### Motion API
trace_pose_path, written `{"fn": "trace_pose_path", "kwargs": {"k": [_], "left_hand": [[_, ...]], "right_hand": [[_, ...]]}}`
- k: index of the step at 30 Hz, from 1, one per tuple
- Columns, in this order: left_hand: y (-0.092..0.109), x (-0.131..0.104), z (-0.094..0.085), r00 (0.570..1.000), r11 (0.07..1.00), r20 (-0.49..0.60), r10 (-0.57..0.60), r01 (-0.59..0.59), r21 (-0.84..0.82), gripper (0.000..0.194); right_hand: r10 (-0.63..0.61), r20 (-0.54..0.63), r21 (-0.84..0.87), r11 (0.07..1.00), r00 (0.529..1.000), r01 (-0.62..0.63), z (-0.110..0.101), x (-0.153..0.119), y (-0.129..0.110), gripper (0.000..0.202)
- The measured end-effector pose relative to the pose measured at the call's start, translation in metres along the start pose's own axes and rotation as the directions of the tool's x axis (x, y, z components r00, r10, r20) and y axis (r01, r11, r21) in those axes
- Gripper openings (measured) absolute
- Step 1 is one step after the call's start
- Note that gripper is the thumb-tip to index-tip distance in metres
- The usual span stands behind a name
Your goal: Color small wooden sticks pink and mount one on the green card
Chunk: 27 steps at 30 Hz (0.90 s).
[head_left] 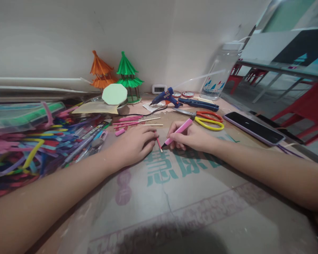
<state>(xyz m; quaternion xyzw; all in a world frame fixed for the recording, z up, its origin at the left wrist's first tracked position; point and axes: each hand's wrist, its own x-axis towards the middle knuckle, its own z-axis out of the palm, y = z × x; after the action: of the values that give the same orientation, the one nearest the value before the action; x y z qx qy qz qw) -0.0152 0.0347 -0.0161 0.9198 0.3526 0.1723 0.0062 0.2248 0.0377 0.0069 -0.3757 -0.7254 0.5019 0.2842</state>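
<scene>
In my right hand (187, 135) is a pink marker (179, 132), its dark tip pointing down and left at a thin stick (159, 145). That stick is pink along most of its length and pale at the near end. My left hand (137, 144) pinches its far end between the fingertips, low over the printed plastic sheet (148, 211). Left of my left hand lies a pink marker cap (119, 132). Beyond it are several pink sticks (128, 121) and a plain wooden stick (152, 125).
A pile of pipe cleaners (23, 151) covers the left side. Behind stand orange (102, 72) and green (128, 76) pagoda models, a glue gun (164, 97) and a water bottle (217, 74). Scissors (208, 120), a utility knife (198, 104) and a phone (254, 128) lie to the right.
</scene>
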Motion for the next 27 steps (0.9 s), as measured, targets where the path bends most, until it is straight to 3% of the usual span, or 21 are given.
{"fn": "trace_pose_path", "kwargs": {"k": [4,10,27], "left_hand": [[-0.0006,-0.0002,0.0002,1.0,1.0,-0.002,0.007,-0.007,0.005,0.037],[0.0007,0.0006,-0.0008,1.0,1.0,0.004,-0.001,0.001,0.003,0.036],[0.0014,0.0005,-0.0009,1.0,1.0,-0.007,0.008,-0.008,0.004,0.036]], "right_hand": [[-0.016,0.089,-0.004,1.0,0.996,0.017,-0.0012,-0.0009,-0.001,0.018],[-0.015,0.009,0.016,1.0,1.0,0.015,-0.001,0.0007,0.0,0.019],[-0.024,0.05,0.009,1.0,0.998,0.024,-0.0013,-0.0005,0.0001,0.017]]}}
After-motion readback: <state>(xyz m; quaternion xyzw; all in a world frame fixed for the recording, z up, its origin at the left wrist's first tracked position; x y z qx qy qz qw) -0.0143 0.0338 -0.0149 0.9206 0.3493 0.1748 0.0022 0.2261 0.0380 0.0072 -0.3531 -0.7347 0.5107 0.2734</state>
